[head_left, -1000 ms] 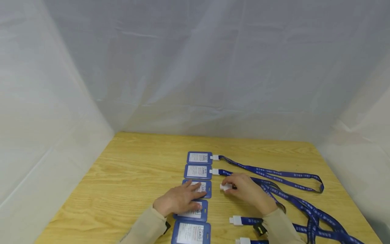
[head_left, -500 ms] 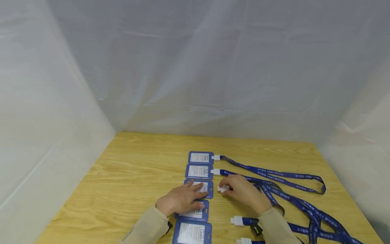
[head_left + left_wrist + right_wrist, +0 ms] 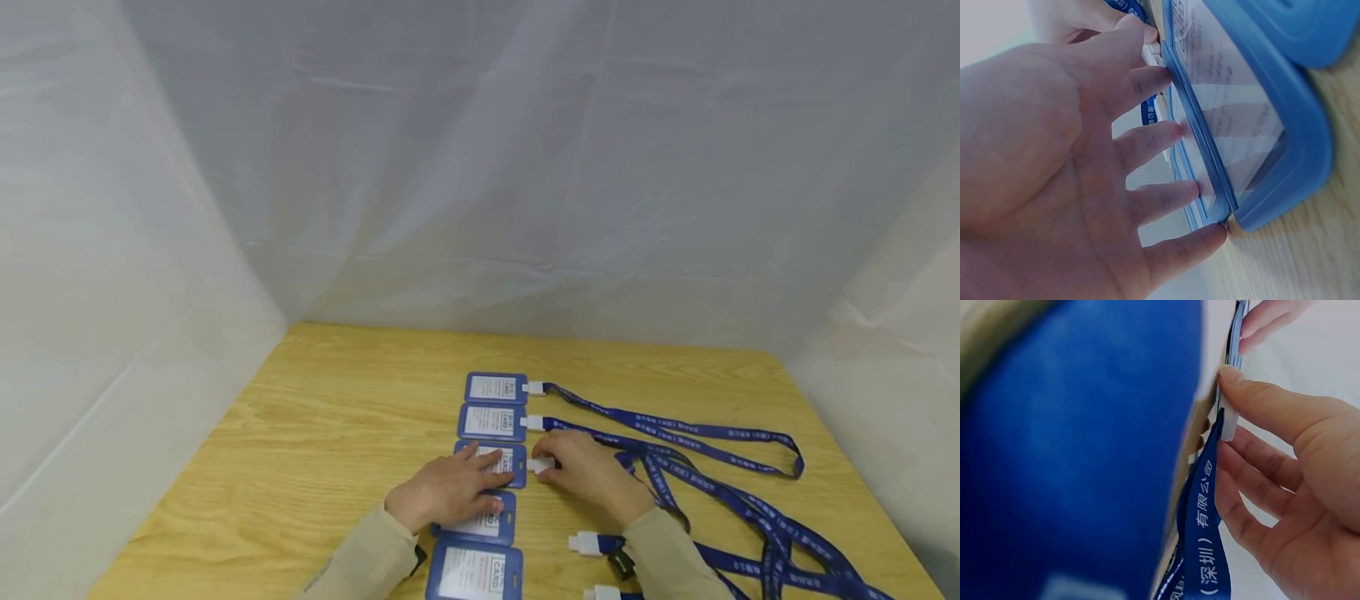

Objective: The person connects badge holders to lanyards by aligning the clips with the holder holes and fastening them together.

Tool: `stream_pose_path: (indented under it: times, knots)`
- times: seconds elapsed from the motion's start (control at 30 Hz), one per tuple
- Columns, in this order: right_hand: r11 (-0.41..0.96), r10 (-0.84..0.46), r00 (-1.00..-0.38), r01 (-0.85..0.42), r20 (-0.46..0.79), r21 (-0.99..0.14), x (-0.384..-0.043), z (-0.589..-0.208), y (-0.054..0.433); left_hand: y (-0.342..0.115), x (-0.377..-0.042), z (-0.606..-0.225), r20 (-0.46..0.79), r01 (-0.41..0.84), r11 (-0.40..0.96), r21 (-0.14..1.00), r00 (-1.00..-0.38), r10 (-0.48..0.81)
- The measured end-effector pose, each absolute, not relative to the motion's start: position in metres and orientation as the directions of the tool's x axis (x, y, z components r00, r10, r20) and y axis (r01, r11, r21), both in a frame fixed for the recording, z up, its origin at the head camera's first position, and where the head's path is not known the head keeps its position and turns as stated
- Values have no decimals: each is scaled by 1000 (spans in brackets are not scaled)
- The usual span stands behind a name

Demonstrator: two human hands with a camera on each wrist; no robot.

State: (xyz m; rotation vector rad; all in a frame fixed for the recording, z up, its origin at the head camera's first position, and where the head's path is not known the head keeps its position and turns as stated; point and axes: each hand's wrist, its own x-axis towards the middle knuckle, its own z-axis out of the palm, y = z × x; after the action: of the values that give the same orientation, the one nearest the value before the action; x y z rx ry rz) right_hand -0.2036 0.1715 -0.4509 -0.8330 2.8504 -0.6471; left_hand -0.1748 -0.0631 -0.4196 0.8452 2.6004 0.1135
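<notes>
Blue ID card holders lie in a column on the table. My left hand (image 3: 448, 492) lies with spread fingers across the third holder (image 3: 519, 478) from the far end and the one below it (image 3: 508, 527). In the left wrist view its fingertips touch the holders. Thumb and fingers of my right hand (image 3: 592, 477) pinch the white clip (image 3: 540, 465) of a blue lanyard (image 3: 1207, 531). The clip's tip is at the third holder's right edge; whether it touches the slot I cannot tell. Two far holders (image 3: 491, 422) have lanyard clips (image 3: 533, 422) at their slots.
Two more white clips (image 3: 585, 543) with blue lanyards lie at the near right. Overlapping lanyard straps (image 3: 772, 533) spread over the right side of the wooden table (image 3: 300, 433). Another card holder (image 3: 474, 572) lies nearest the front. White sheeting (image 3: 480, 167) surrounds the table's back and sides.
My right hand has moved left with the pinched clip, from a gap beside the third card holder to its right edge. The left hand stays on the holders.
</notes>
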Motion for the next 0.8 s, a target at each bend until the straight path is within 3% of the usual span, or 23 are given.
stream_pose_path:
  times: [0.8]
  knots:
    - [788,-524,-851,-495,24,-365,-201,-448,155,-61,-173,-420,-352,512,813,277,-733,581]
